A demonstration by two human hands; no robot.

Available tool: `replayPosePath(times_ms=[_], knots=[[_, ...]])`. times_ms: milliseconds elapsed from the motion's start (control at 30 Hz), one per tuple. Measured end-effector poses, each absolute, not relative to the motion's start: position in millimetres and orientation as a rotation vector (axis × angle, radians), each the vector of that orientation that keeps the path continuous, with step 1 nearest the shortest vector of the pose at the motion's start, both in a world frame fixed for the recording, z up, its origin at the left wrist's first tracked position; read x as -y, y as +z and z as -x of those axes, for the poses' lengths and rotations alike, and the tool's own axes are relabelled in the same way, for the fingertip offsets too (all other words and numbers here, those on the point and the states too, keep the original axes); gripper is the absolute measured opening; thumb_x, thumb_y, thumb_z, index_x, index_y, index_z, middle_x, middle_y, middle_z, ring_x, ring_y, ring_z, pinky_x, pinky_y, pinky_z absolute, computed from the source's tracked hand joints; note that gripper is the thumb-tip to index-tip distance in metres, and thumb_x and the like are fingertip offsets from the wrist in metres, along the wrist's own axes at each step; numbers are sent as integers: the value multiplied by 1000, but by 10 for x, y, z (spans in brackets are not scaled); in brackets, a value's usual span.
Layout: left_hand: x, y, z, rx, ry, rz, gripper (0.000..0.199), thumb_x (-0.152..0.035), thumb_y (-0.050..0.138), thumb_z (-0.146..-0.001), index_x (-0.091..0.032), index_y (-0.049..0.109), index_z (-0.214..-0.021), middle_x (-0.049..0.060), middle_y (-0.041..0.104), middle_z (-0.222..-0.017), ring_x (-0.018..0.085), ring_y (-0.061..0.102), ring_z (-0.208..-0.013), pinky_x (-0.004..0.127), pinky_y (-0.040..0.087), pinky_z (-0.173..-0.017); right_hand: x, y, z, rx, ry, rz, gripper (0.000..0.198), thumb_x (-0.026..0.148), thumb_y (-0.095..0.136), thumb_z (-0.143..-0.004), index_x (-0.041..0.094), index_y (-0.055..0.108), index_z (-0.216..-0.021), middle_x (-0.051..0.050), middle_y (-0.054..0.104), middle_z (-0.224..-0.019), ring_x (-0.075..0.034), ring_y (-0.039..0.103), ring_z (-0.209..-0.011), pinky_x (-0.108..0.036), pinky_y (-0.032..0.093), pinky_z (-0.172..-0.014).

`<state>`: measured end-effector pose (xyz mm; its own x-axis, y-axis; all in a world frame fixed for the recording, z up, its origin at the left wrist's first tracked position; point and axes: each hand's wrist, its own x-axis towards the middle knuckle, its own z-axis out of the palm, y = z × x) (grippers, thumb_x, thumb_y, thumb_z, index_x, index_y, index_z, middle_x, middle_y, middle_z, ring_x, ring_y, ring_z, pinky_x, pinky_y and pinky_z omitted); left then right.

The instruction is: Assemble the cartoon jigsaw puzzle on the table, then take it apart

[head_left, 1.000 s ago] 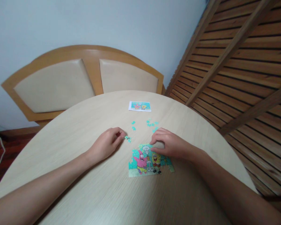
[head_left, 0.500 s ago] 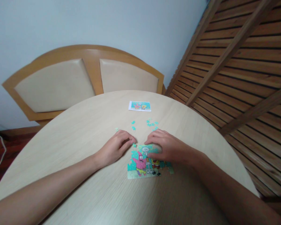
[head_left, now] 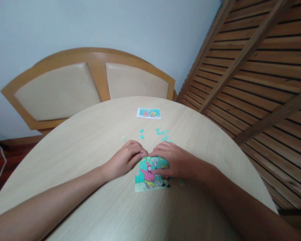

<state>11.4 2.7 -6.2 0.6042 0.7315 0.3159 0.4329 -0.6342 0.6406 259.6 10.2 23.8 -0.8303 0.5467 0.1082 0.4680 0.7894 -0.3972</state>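
Observation:
A partly assembled jigsaw puzzle [head_left: 148, 174] of cartoon figures on turquoise lies on the table in front of me. At its upper left corner, my left hand [head_left: 127, 158] pinches a small puzzle piece [head_left: 145, 157] against the top edge; fingertips mostly cover it. My right hand [head_left: 175, 161] arches over the puzzle's right part, thumb and fingers apart, fingertips at the top edge and thumb over the middle. It hides much of the yellow figure, and I see nothing held in it.
Loose turquoise pieces [head_left: 162, 132] lie beyond the puzzle, with two more [head_left: 141, 134] to their left and a pale piece [head_left: 123, 138] farther left. A printed picture card [head_left: 148, 113] lies near the far side of the round table [head_left: 95, 127]. A padded chair [head_left: 57, 90] stands behind.
My left hand has brought the puzzle piece right to the puzzle's upper left corner. My right hand has shifted left along the top edge, its fingertips now close to the left ones.

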Motion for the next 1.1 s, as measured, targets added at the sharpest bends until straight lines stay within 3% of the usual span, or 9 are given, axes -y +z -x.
replayPosePath(times_ms=[567,1100], knots=[[-24,-72,-112,-962,730,-2427,23,-27,55,-101,-29,75,-112,4,70,-98,22,59,-103,38,44,-94,-85,220,-2596,2738,495,793,37,48,69,-89,22,70,-114,-7,69,-110,-25,59,-106,-41,43,-96],[-37,-97,-104,-1038,794,-2388,15,-26,56,-100,-23,71,-101,4,70,-97,22,60,-101,38,46,-92,-61,204,-2600,2777,465,801,42,42,68,-89,28,68,-128,-9,63,-116,-25,57,-107,-42,43,-96]])
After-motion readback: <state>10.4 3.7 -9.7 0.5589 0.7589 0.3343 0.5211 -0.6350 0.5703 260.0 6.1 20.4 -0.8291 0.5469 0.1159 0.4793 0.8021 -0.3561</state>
